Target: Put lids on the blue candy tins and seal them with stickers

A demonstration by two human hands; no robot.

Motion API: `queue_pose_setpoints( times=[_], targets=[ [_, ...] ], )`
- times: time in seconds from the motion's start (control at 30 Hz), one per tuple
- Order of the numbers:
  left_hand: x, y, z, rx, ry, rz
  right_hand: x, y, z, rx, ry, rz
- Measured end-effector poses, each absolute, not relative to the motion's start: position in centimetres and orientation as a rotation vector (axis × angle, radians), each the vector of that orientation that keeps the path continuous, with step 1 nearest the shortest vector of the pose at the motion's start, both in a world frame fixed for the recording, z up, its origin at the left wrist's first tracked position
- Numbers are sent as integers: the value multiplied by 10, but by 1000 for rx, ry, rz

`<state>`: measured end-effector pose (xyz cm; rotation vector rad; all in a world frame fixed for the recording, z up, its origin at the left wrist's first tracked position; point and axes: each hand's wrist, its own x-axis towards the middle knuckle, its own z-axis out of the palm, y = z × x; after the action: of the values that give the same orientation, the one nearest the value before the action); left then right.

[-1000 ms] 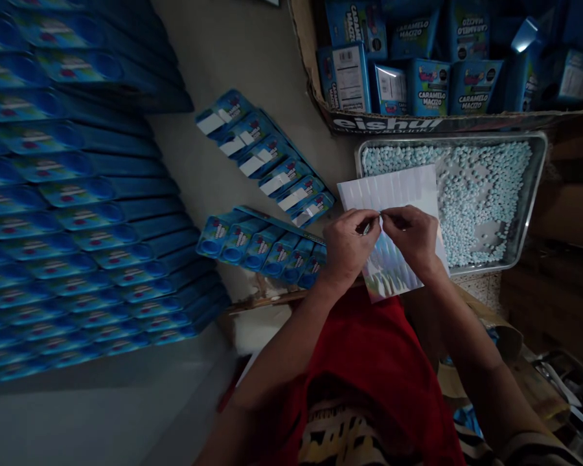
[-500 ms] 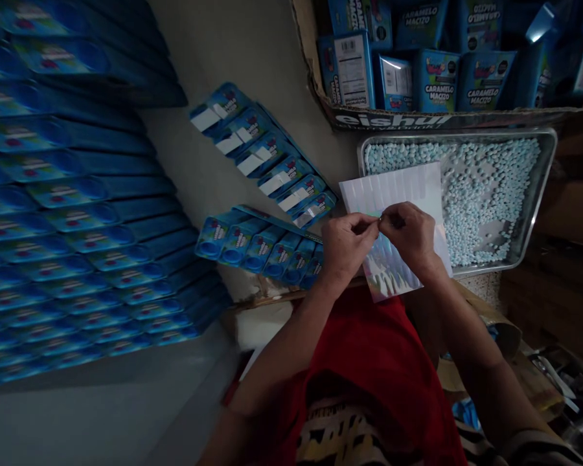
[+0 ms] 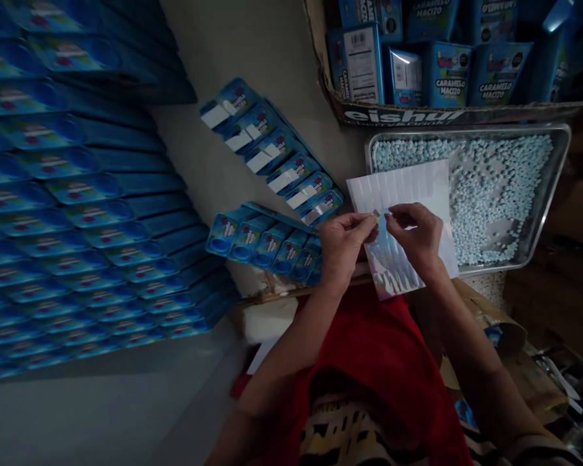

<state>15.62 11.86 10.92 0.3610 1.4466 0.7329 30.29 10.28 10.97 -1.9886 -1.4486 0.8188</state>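
Over a pale, shiny sheet (image 3: 408, 188) with rows of strips, my two hands meet with their fingertips almost touching. My left hand (image 3: 344, 243) pinches a small shiny piece (image 3: 376, 213) between thumb and forefinger; it is too small to name surely. The thumb and forefinger of my right hand (image 3: 420, 234) are brought together just right of it, and whatever they hold is too small to make out. The sheet overlaps the left part of a metal tray (image 3: 539, 249) of small pale blue and white candies (image 3: 480, 213).
Blue boxes with white strips (image 3: 260, 155) lie in a slanted row on the left, above another row of blue boxes (image 3: 267, 249). A tall stack of blue boxes (image 3: 87, 220) fills the far left. Behind the tray, a cardboard box (image 3: 418, 115) holds blue "Caramelo Macizo" containers (image 3: 451, 74).
My right fingertips have drawn slightly away from my left ones, which opens a narrow gap where the small shiny piece shows. The whole view has shifted a little.
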Motion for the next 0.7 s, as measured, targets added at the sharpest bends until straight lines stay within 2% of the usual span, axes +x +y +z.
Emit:
queue_pose_setpoints(
  times=[0.23,0.7],
  targets=[
    [154,118,117,706,1527,772,296,101,106,-1910,-1546,773],
    [149,115,107,566,1487,774,295,104,106,-1811,-1597,789]
  ],
)
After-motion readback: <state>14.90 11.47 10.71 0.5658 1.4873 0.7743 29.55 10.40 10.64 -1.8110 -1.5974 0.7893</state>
